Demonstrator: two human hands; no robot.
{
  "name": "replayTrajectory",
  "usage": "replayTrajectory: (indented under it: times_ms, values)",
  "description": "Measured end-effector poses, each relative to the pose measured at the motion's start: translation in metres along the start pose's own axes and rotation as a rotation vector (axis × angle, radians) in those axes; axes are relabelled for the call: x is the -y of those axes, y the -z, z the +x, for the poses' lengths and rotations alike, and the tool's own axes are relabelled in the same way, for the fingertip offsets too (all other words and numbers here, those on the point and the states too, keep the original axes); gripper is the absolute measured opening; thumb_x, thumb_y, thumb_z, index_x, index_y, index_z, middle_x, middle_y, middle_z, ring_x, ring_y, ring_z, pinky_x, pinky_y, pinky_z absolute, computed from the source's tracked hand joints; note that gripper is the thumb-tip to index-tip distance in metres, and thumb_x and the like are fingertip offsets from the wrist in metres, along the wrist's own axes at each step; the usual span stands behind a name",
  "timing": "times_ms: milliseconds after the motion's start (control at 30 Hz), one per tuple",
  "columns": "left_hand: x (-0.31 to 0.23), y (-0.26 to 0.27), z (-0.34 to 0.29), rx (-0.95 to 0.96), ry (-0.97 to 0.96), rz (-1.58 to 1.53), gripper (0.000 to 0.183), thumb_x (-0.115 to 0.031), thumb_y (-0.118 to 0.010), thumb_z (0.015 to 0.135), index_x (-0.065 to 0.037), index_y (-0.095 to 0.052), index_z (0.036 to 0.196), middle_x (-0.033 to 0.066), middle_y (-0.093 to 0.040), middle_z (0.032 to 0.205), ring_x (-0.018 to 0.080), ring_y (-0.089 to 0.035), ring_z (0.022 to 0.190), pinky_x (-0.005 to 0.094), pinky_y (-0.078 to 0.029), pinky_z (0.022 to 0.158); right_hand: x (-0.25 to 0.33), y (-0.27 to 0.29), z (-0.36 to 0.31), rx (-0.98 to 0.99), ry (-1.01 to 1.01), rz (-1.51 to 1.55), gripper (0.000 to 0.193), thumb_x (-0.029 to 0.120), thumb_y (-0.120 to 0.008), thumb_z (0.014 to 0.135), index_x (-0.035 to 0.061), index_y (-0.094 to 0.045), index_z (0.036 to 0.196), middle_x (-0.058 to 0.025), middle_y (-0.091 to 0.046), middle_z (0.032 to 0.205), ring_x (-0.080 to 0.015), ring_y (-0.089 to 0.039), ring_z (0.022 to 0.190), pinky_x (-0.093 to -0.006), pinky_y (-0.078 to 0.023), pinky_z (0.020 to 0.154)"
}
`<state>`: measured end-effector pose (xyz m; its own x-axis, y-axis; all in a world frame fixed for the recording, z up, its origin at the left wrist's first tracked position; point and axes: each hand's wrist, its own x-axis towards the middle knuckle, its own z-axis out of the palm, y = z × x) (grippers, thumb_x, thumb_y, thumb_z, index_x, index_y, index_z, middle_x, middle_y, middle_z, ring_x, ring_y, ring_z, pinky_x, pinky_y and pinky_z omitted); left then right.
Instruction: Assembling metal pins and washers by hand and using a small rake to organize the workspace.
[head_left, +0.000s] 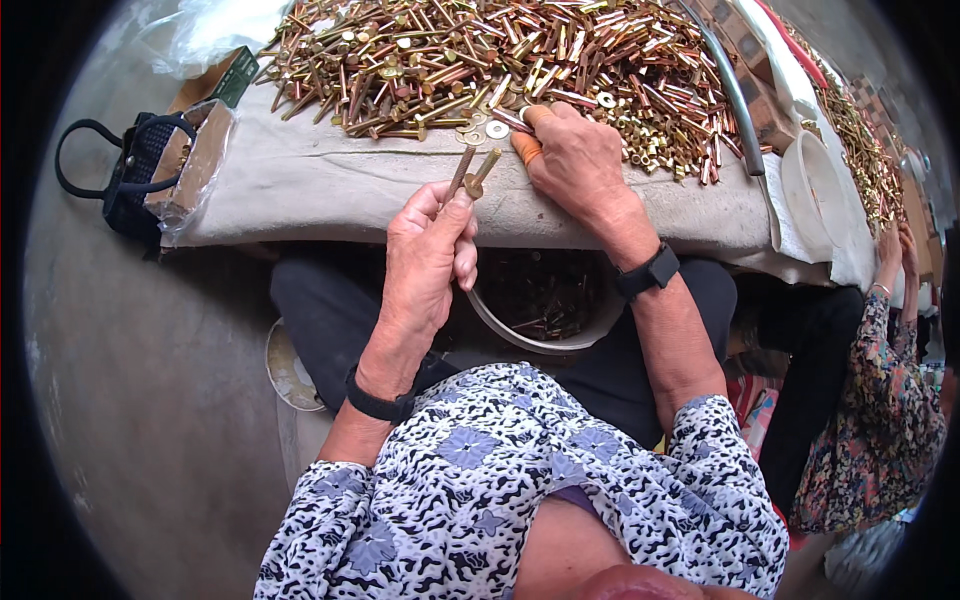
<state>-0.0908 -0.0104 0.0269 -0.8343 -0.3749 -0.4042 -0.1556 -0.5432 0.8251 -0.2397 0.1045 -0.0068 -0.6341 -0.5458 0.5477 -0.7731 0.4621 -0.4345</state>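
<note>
My left hand (pixel 428 250) is closed around two brass-coloured bolts (pixel 486 171), which stick up past the thumb and fingertips over the table's front edge. A wider ring or nut shows low on one of them. Orange covers sit on the thumb and a finger of my right hand (pixel 580 160), which is closed at the front of the heap on a coppery metal sleeve (pixel 511 121). Several flat washers (pixel 497 129) lie just left of those fingertips. Behind them spreads a pile of long bolts (pixel 400 65), with coppery sleeves (pixel 660 55) and small nuts (pixel 655 140) toward the right.
A pale cloth (pixel 310 190) covers the table. Under its edge, between my legs, stands a round bucket (pixel 510 335) with metal parts in it. A dark bag (pixel 125 175) is at left; a white tub (pixel 812 190) and a co-worker's sleeve (pixel 880 400) are at right.
</note>
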Motion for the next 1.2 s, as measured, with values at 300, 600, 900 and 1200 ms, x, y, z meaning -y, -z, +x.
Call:
replayTrajectory:
  times_ms: [300,600,900,1200]
  values:
    - [0.007,0.011,0.004,-0.045,-0.048,0.133,0.017,-0.020,-0.056,0.094,-0.003,-0.056,0.091,-0.0010,-0.051,0.063,0.0030,-0.039,0.038,0.0186,-0.033,0.032,-0.002,0.014,-0.013,0.035,-0.023,0.031,0.013,0.010,-0.068,0.077,0.0065,-0.063,0.088,-0.0090,-0.059,0.081,-0.0273,-0.061,0.070,-0.0352,-0.048,0.060]
    - [0.016,0.003,0.005,-0.054,-0.097,0.293,0.019,-0.019,-0.056,0.094,0.000,-0.058,0.091,-0.0002,-0.052,0.062,0.0032,-0.041,0.038,0.0183,-0.033,0.032,-0.004,0.021,-0.027,-0.068,0.079,0.237,0.013,0.004,-0.066,0.076,0.0051,-0.064,0.089,-0.0088,-0.060,0.081,-0.0269,-0.062,0.070,-0.0337,-0.050,0.059]
    - [0.018,0.004,0.005,-0.051,-0.128,0.399,0.021,-0.018,-0.056,0.093,0.003,-0.059,0.095,-0.0003,-0.052,0.062,0.0028,-0.040,0.038,0.0181,-0.031,0.032,-0.004,0.028,-0.038,-0.040,0.070,0.324,0.015,0.001,-0.067,0.077,0.0050,-0.065,0.091,-0.0089,-0.062,0.079,-0.0255,-0.062,0.071,-0.0319,-0.050,0.061]
    - [0.023,0.002,0.002,0.097,-0.147,0.523,0.025,-0.023,-0.055,0.094,0.000,-0.060,0.103,-0.0012,-0.052,0.061,0.0030,-0.045,0.043,0.0186,-0.035,0.038,0.006,0.042,-0.043,0.194,-0.133,0.630,0.014,0.014,-0.063,0.083,0.0007,-0.066,0.085,-0.0140,-0.063,0.074,-0.0278,-0.062,0.068,-0.0330,-0.048,0.059]
